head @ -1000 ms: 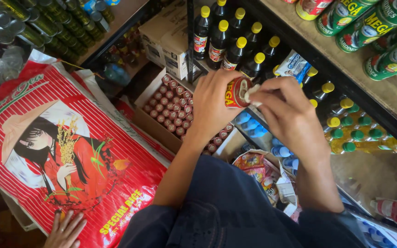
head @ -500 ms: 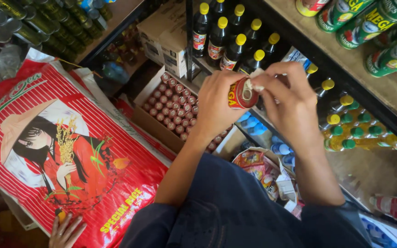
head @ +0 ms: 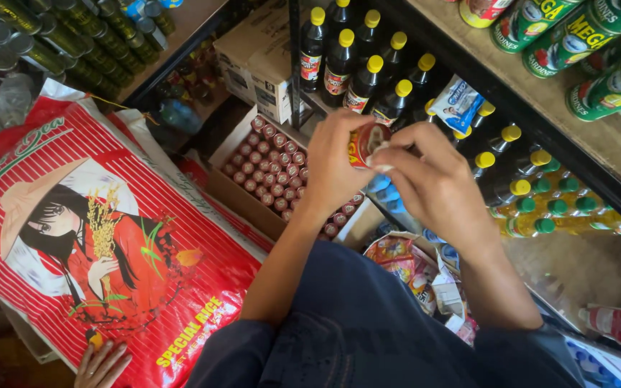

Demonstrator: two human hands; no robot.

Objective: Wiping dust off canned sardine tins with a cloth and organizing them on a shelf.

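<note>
My left hand [head: 333, 164] grips a small red can [head: 363, 142] held on its side above an open carton. My right hand [head: 433, 179] is against the can's end face, with thumb and forefinger pinching a small white piece [head: 381, 166] at the can's rim. Both hands are at the middle of the view, over the cardboard box [head: 233, 188] packed with several rows of red-topped cans [head: 273, 171]. My dark blue sleeves fill the lower middle.
A large red-striped rice sack [head: 102, 237] lies at left, with another person's hand [head: 100, 365] at its lower edge. Dark yellow-capped bottles [head: 357, 61] stand behind the carton. Green cans [head: 598, 50] lie on the shelf at top right, and snack packets [head: 415, 269] lie below.
The can has shifted slightly left and my right fingertips have moved down its end face, now pinching the white piece at the rim. The left hand's grip is unchanged.
</note>
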